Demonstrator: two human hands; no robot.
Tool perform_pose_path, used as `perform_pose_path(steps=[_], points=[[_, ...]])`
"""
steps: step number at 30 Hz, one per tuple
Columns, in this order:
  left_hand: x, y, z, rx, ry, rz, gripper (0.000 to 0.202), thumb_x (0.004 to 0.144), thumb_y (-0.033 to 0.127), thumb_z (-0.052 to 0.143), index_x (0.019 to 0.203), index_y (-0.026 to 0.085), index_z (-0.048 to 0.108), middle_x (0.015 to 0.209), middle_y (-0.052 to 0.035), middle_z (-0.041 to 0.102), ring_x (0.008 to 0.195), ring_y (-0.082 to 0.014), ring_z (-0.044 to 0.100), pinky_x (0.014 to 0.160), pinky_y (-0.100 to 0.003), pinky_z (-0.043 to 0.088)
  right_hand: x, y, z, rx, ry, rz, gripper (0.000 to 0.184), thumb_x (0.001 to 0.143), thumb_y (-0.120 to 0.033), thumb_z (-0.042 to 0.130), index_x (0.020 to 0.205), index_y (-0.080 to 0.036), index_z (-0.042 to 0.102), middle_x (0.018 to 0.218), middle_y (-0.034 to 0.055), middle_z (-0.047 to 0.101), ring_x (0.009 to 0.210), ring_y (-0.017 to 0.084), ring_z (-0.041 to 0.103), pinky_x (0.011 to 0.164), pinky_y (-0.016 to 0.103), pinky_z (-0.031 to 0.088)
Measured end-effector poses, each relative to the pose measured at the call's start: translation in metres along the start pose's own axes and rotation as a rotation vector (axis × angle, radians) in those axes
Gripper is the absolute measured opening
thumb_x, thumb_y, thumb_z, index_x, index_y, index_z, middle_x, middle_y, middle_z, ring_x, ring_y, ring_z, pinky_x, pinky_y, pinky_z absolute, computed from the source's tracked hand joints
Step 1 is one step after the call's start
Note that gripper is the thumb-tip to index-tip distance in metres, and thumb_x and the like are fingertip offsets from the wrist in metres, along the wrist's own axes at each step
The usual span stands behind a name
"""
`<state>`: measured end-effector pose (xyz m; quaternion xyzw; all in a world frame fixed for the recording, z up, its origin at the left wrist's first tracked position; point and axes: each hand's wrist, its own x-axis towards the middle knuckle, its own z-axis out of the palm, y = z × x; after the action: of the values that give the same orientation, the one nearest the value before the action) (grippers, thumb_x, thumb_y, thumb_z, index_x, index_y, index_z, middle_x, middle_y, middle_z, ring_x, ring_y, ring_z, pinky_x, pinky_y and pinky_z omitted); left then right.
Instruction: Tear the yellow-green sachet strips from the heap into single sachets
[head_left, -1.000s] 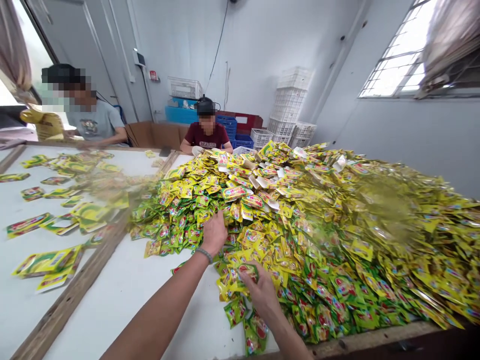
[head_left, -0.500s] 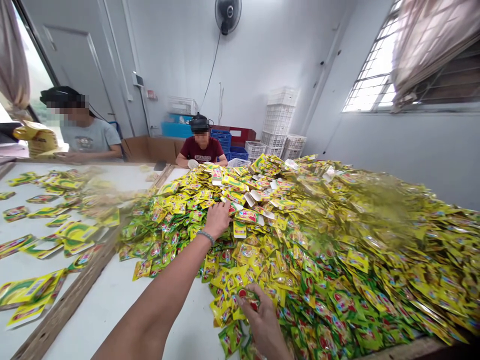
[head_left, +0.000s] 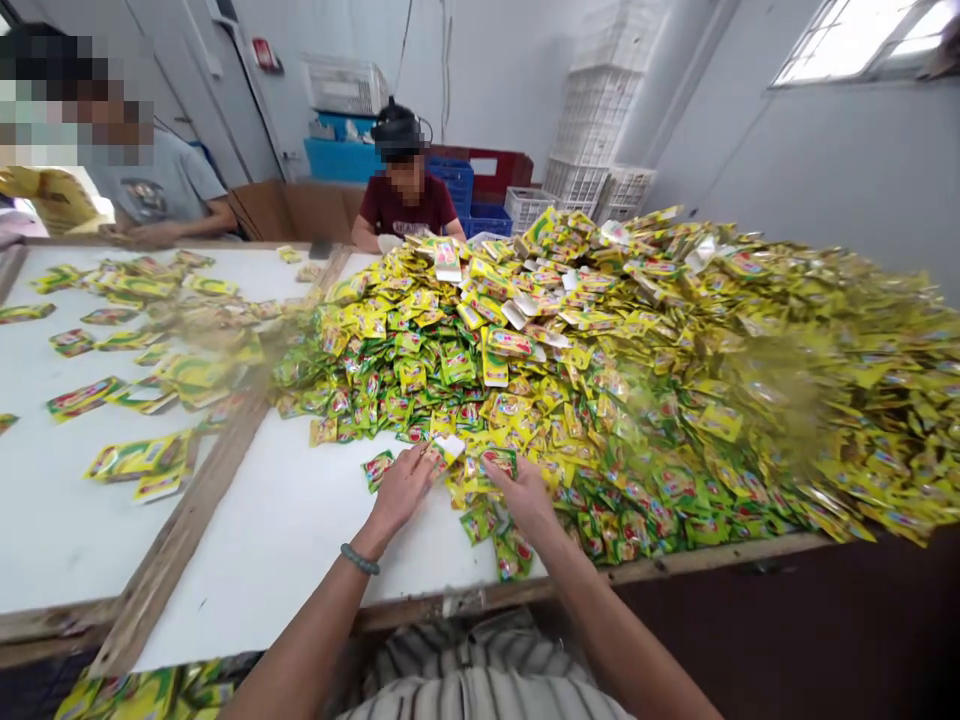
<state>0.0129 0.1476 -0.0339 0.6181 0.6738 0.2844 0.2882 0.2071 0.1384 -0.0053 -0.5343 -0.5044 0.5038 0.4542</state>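
A big heap of small yellow and green sachets (head_left: 600,360) covers the white table (head_left: 285,540) in front of me. My left hand (head_left: 401,490) rests at the near edge of the heap, fingers curled on a yellow sachet (head_left: 448,447). My right hand (head_left: 521,490) is beside it, fingers closed on a green and red sachet (head_left: 499,462). A beaded band circles my left wrist. The two hands are close together, nearly touching.
A wooden strip (head_left: 187,520) splits the table from a second white table (head_left: 45,520) strewn with loose sachets. Two people sit at the far side, one in a maroon shirt (head_left: 409,205), one in grey (head_left: 161,185). Stacked white crates (head_left: 592,120) stand behind.
My left hand has drawn back from high in the heap to its near edge with a sachet. My right hand stayed by the edge. The camera tilted down.
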Motion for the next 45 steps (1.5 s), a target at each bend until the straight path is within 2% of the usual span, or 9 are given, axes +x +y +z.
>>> perform_pose_path(steps=[4, 10, 19, 22, 27, 31, 35, 40, 45], points=[[-0.031, -0.010, 0.005, 0.066, -0.054, -0.033, 0.037, 0.082, 0.034, 0.052, 0.114, 0.017, 0.060, 0.088, -0.0056, 0.065, 0.076, -0.0193, 0.061, 0.071, -0.030, 0.046, -0.001, 0.008, 0.006, 0.003, -0.049, -0.029, 0.034, 0.075, -0.043, 0.066, 0.096, -0.016, 0.068, 0.095, 0.0075, 0.073, 0.090, 0.024, 0.065, 0.082, 0.036, 0.051], [-0.061, 0.007, 0.007, 0.467, 0.043, -0.143, 0.057, 0.073, 0.065, 0.057, 0.095, 0.012, 0.058, 0.090, -0.0138, 0.062, 0.093, -0.0317, 0.058, 0.076, -0.037, 0.043, 0.004, 0.010, 0.008, -0.034, -0.054, -0.031, 0.037, 0.073, -0.043, 0.068, 0.098, -0.015, 0.066, 0.095, 0.0073, 0.073, 0.089, 0.024, 0.065, 0.082, 0.036, 0.051], [-0.080, 0.011, 0.012, 0.313, -0.079, -0.151, 0.078, 0.069, 0.041, 0.072, 0.132, 0.016, 0.033, 0.105, -0.0117, 0.058, 0.096, -0.0280, 0.059, 0.077, -0.033, 0.043, 0.000, 0.016, 0.002, -0.280, -0.071, -0.121, 0.028, 0.081, -0.039, 0.060, 0.098, -0.017, 0.065, 0.090, 0.0051, 0.072, 0.082, 0.021, 0.065, 0.076, 0.031, 0.049], [-0.081, 0.010, 0.012, 0.277, -0.099, -0.168, 0.077, 0.068, 0.038, 0.072, 0.131, 0.016, 0.035, 0.108, -0.0114, 0.058, 0.098, -0.0273, 0.059, 0.077, -0.032, 0.042, 0.003, 0.019, 0.012, -0.426, -0.046, -0.192, 0.026, 0.083, -0.035, 0.058, 0.102, -0.018, 0.065, 0.087, 0.0037, 0.072, 0.077, 0.019, 0.064, 0.073, 0.029, 0.048], [-0.082, 0.007, 0.012, 0.270, -0.083, -0.192, 0.070, 0.071, 0.044, 0.068, 0.127, 0.013, 0.040, 0.105, -0.0115, 0.061, 0.099, -0.0275, 0.059, 0.077, -0.032, 0.041, 0.010, 0.027, 0.028, -0.704, -0.245, -0.220, 0.026, 0.083, -0.025, 0.060, 0.107, -0.018, 0.066, 0.100, 0.0083, 0.072, 0.093, 0.022, 0.064, 0.082, 0.030, 0.046], [-0.082, 0.007, 0.012, 0.266, -0.121, -0.205, 0.051, 0.076, 0.047, 0.062, 0.113, 0.014, 0.049, 0.097, -0.0098, 0.064, 0.092, -0.0259, 0.061, 0.072, -0.031, 0.040, 0.012, 0.020, 0.022, -0.698, -0.360, -0.125, 0.031, 0.081, -0.029, 0.064, 0.110, -0.017, 0.066, 0.103, 0.0089, 0.072, 0.097, 0.025, 0.064, 0.084, 0.033, 0.047], [-0.074, 0.009, 0.014, 0.294, -0.123, -0.200, 0.037, 0.073, 0.045, 0.064, 0.094, 0.016, 0.053, 0.093, -0.0104, 0.064, 0.087, -0.0260, 0.060, 0.066, -0.030, 0.037, 0.014, 0.014, 0.015, -0.618, -0.374, -0.113, 0.026, 0.080, -0.031, 0.064, 0.103, -0.017, 0.067, 0.095, 0.0073, 0.072, 0.090, 0.024, 0.064, 0.082, 0.034, 0.048], [-0.069, 0.001, 0.017, -0.037, -0.119, -0.231, 0.034, 0.069, 0.046, 0.069, 0.079, 0.022, 0.046, 0.059, 0.0039, 0.055, 0.058, -0.0184, 0.055, 0.052, -0.026, 0.031, 0.016, 0.011, 0.014, -0.282, -0.210, -0.133, 0.028, 0.082, -0.037, 0.060, 0.100, -0.017, 0.064, 0.095, 0.0055, 0.071, 0.088, 0.021, 0.063, 0.081, 0.034, 0.049], [-0.072, -0.003, 0.006, -0.708, -0.128, -0.243, 0.047, 0.066, 0.052, 0.072, 0.091, 0.020, 0.050, 0.067, 0.0025, 0.067, 0.053, -0.0147, 0.058, 0.051, -0.024, 0.040, 0.017, 0.001, 0.009, -0.215, -0.409, -0.137, 0.032, 0.081, -0.041, 0.062, 0.102, -0.018, 0.063, 0.097, 0.0046, 0.070, 0.092, 0.021, 0.063, 0.083, 0.032, 0.048]])
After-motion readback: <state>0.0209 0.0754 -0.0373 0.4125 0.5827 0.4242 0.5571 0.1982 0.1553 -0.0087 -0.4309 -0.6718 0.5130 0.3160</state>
